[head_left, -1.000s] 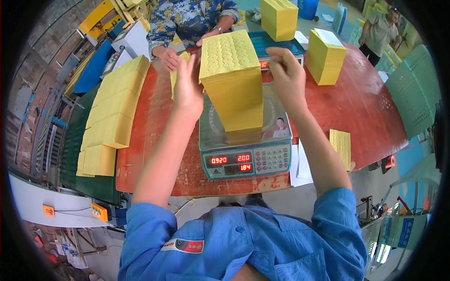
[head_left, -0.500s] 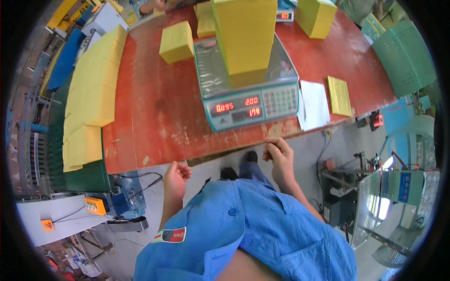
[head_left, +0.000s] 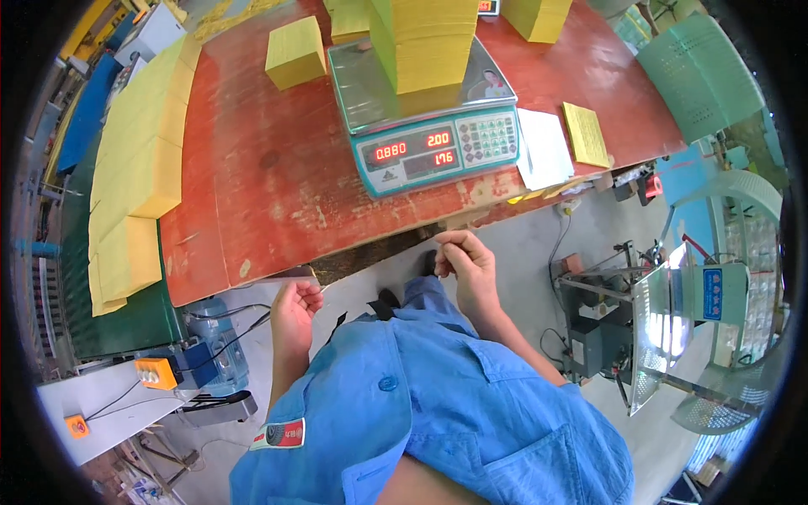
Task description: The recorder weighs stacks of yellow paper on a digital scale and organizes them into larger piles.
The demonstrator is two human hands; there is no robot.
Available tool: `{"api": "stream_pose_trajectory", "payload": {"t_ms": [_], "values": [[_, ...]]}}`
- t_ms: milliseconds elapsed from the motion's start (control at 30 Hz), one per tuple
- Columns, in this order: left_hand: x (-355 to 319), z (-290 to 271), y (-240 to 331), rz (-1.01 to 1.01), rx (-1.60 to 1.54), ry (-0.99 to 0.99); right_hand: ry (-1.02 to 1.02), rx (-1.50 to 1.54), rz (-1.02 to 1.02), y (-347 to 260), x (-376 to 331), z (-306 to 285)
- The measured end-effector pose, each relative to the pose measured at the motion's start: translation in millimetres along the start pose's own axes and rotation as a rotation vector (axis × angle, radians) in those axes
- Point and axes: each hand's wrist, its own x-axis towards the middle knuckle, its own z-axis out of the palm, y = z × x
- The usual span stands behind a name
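My left hand (head_left: 296, 316) is just off the near edge of the red table (head_left: 269, 194), fingers curled in and nothing visible in them. Right of it, my right hand (head_left: 473, 271) is in front of the same edge, thumb and forefinger pinched together. Whatever lies in that pinch, if anything, is too small to see. Neither hand touches the digital scale (head_left: 438, 160) beyond the edge, which has lit red digits. On its metal plate stands a tall stack of yellow paper (head_left: 433, 50), its top cut off by the picture.
Yellow paper blocks (head_left: 139, 160) line the table's left side. Another block (head_left: 295, 55) lies left of the scale. White sheets (head_left: 543, 150) and a thin yellow bundle (head_left: 585, 135) are to its right. A green perforated chair back (head_left: 703, 76) stands far right, with a fan (head_left: 665, 337) below.
The view has shifted, so the table and scale sit higher and further left. The scale's digits have changed. A person's hand at the far edge has left the picture. Both my hands keep their closed shapes.
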Motion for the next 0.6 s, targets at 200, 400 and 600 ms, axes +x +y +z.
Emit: {"api": "stream_pose_trajectory", "payload": {"t_ms": [200, 400, 600], "values": [[9, -7, 13, 0.06, -0.028, 0.04, -0.048, 0.007, 0.015, 4, 0, 17], [28, 32, 60, 0.177, 0.166, -0.012, -0.07, -0.086, 0.0, 6, 11, 24], [118, 106, 136, 0.528, 0.548, -0.083, -0.42, -0.268, 0.142, 11, 27, 41]]}}
